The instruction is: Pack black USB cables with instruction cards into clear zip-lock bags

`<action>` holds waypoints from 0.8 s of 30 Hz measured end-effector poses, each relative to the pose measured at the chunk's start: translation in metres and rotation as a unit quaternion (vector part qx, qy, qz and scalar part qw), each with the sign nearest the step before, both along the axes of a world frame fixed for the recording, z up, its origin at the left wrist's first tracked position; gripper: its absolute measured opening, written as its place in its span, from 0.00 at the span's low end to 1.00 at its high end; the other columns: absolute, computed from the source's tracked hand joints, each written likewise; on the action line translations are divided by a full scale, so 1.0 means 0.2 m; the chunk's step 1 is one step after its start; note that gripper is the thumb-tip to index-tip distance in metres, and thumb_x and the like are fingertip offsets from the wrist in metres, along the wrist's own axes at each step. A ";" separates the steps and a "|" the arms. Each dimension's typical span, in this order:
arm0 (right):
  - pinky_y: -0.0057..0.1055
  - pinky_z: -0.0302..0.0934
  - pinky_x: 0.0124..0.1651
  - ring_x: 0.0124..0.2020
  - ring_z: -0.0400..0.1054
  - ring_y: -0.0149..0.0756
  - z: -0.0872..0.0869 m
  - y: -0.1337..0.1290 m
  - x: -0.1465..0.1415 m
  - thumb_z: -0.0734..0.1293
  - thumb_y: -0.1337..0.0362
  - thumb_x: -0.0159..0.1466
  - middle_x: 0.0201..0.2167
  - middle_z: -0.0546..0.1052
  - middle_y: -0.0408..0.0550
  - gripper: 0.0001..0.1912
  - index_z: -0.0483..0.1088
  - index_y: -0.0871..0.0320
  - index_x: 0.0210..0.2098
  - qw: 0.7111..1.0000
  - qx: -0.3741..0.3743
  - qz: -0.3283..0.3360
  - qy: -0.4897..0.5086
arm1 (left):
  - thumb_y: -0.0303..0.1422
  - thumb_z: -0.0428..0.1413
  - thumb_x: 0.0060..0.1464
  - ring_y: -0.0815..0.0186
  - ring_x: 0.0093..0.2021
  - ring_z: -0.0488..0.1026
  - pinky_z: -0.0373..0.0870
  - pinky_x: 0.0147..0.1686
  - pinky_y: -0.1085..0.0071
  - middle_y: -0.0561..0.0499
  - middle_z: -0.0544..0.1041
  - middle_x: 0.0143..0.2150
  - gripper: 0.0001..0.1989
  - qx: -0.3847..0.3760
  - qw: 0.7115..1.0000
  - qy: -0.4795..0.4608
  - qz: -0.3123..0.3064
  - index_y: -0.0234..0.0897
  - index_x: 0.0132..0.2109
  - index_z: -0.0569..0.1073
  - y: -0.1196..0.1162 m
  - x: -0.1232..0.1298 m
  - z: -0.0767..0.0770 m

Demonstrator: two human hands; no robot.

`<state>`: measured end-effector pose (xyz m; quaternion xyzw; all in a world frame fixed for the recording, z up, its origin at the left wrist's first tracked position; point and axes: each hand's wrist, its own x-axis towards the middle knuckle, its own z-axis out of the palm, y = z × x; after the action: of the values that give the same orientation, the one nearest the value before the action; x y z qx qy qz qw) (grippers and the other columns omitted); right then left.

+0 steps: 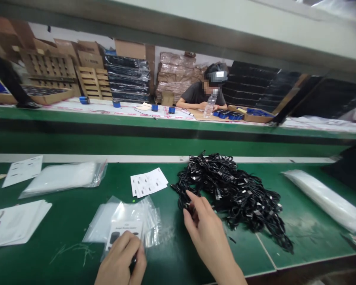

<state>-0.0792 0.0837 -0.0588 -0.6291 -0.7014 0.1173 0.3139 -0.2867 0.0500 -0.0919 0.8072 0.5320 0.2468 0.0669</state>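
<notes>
My left hand point(123, 257) is closed over a printed leaflet point(126, 229) that lies on or inside a clear plastic bag. A small dark bit shows between its thumb and fingers, too hidden to name. Beneath and behind the leaflet fan out several clear plastic bags point(151, 221). At the left edge of a heap of black cables point(225, 186), my right hand point(204, 225) reaches in with thumb and forefinger apart. Its other fingers are partly hidden, and I see nothing held in it. The cables are bundled in loops with metal plugs.
Small printed sheets point(150, 183) lie behind the bags. To the left are a pack of clear bags point(65, 178) and a leaflet stack point(23, 221); a long plastic pack point(329, 198) lies right. Across the bench, a person point(200, 95) sits near blue-black parts point(228, 115) and a bottle point(210, 105).
</notes>
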 end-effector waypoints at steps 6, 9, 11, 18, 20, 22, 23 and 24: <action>0.27 0.68 0.34 0.30 0.70 0.31 0.01 -0.08 -0.12 0.63 0.69 0.58 0.33 0.69 0.45 0.09 0.73 0.58 0.37 0.887 -0.107 0.088 0.441 | 0.29 0.44 0.58 0.69 0.26 0.73 0.69 0.25 0.78 0.55 0.70 0.27 0.11 -0.009 1.000 0.006 0.022 0.41 0.29 0.65 0.00 0.01 0.01; 0.27 0.68 0.36 0.31 0.70 0.32 -0.03 -0.09 -0.16 0.67 0.68 0.55 0.32 0.70 0.46 0.07 0.75 0.58 0.35 0.850 -0.124 0.080 0.505 | 0.28 0.44 0.57 0.69 0.26 0.73 0.69 0.25 0.78 0.55 0.69 0.27 0.10 -0.020 1.000 0.004 0.018 0.41 0.29 0.64 -0.01 0.01 0.01; 0.26 0.67 0.36 0.32 0.70 0.32 -0.05 -0.09 -0.16 0.69 0.67 0.55 0.32 0.71 0.45 0.07 0.75 0.58 0.35 0.842 -0.129 0.067 0.519 | 0.29 0.44 0.58 0.70 0.25 0.72 0.68 0.24 0.79 0.56 0.69 0.27 0.10 -0.035 0.999 -0.010 0.015 0.41 0.29 0.64 -0.01 0.01 0.00; 0.23 0.66 0.35 0.33 0.70 0.31 -0.09 -0.10 -0.14 0.66 0.71 0.59 0.33 0.71 0.45 0.07 0.74 0.55 0.34 0.882 -0.069 0.108 0.453 | 0.32 0.42 0.61 0.71 0.27 0.72 0.69 0.28 0.79 0.55 0.69 0.29 0.12 -0.100 0.990 -0.089 0.039 0.41 0.30 0.64 -0.01 0.00 0.03; 0.22 0.66 0.33 0.33 0.71 0.31 -0.10 -0.11 -0.14 0.64 0.72 0.60 0.34 0.71 0.46 0.08 0.74 0.55 0.34 0.901 -0.041 0.111 0.418 | 0.34 0.42 0.62 0.71 0.28 0.72 0.70 0.30 0.80 0.55 0.69 0.30 0.12 -0.117 0.985 -0.115 0.045 0.41 0.31 0.65 -0.01 0.00 0.04; 0.24 0.67 0.34 0.34 0.71 0.32 -0.12 -0.13 -0.15 0.63 0.74 0.60 0.34 0.72 0.47 0.10 0.74 0.55 0.35 0.910 -0.009 0.133 0.392 | 0.35 0.42 0.62 0.70 0.31 0.73 0.70 0.32 0.80 0.54 0.70 0.33 0.11 -0.123 0.982 -0.133 0.054 0.41 0.33 0.66 -0.02 -0.01 0.05; 0.25 0.68 0.35 0.35 0.72 0.32 -0.13 -0.14 -0.16 0.63 0.75 0.60 0.34 0.72 0.46 0.12 0.73 0.55 0.36 0.912 0.014 0.149 0.383 | 0.35 0.43 0.61 0.70 0.34 0.73 0.71 0.34 0.80 0.53 0.70 0.34 0.11 -0.122 0.981 -0.139 0.060 0.41 0.34 0.67 -0.02 -0.01 0.04; 0.26 0.68 0.37 0.36 0.72 0.33 -0.14 -0.14 -0.16 0.62 0.77 0.59 0.34 0.73 0.46 0.13 0.73 0.54 0.36 0.912 0.042 0.162 0.374 | 0.35 0.43 0.61 0.69 0.36 0.74 0.71 0.36 0.79 0.52 0.70 0.36 0.11 -0.120 0.980 -0.144 0.067 0.41 0.34 0.67 -0.02 -0.01 0.04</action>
<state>-0.1120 0.0556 -0.0876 -0.4034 -0.6296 0.3636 0.5557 -0.2897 0.0458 -0.0845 0.7121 0.5953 0.2981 0.2227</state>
